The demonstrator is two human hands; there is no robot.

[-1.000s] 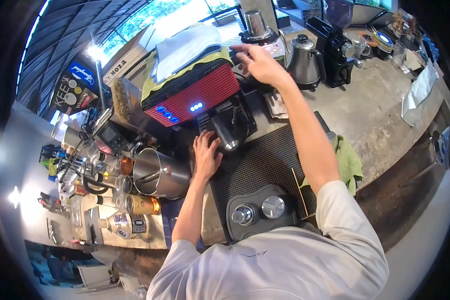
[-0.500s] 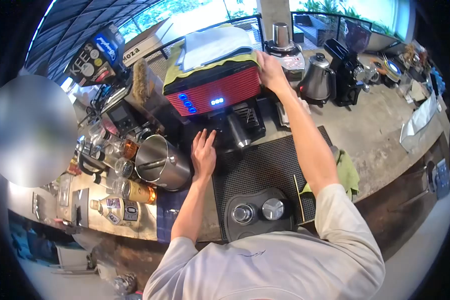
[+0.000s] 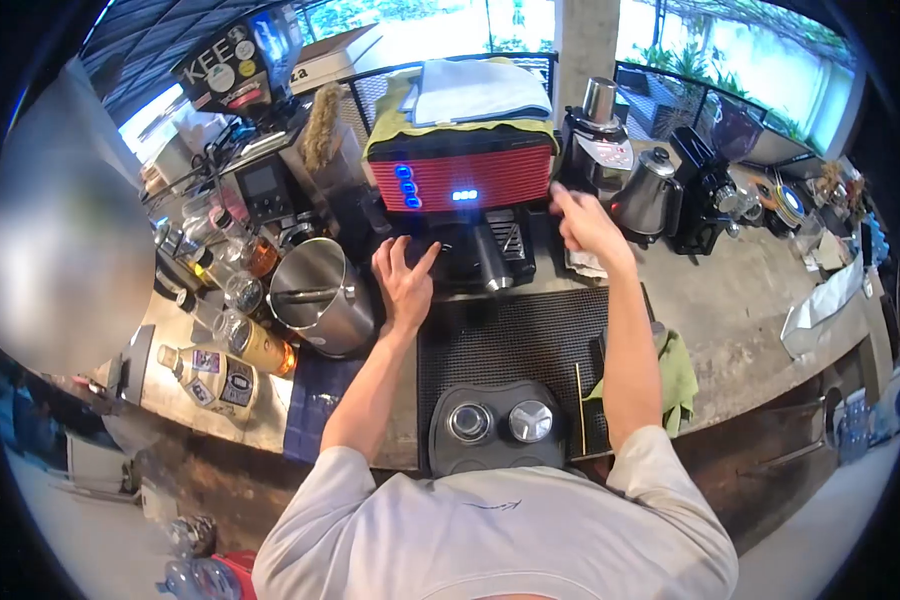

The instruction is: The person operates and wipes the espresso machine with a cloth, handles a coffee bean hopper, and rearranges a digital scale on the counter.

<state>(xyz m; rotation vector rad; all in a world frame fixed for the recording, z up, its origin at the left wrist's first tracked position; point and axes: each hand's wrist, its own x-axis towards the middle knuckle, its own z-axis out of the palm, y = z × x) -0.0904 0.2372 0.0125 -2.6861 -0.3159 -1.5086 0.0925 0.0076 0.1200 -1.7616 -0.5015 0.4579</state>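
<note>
A red espresso machine point(image 3: 470, 180) with lit blue buttons stands ahead, cloths point(image 3: 480, 92) draped over its top. From its front sticks a portafilter with a metal handle point(image 3: 493, 258). Near the machine's lower left front, my left hand point(image 3: 405, 285) has its fingers spread and holds nothing; whether the fingertips touch the machine I cannot tell. My right hand point(image 3: 592, 228) is by the machine's right side, index finger extended, the other fingers loosely bent, with nothing visible in it. A steel bin point(image 3: 320, 300) is left of my left hand.
A black rubber mat point(image 3: 510, 335) carries a dark tamping stand point(image 3: 500, 445) with two round metal tools. A kettle point(image 3: 648, 197), a black grinder point(image 3: 705, 190) and a green cloth point(image 3: 675, 375) are on the right. Several bottles point(image 3: 255, 345) line the left. A blurred person point(image 3: 60, 230) is at far left.
My right hand has come off the machine's right side and dropped slightly lower. My left hand stays near the lower left front, fingers more spread. The view has shifted a little.
</note>
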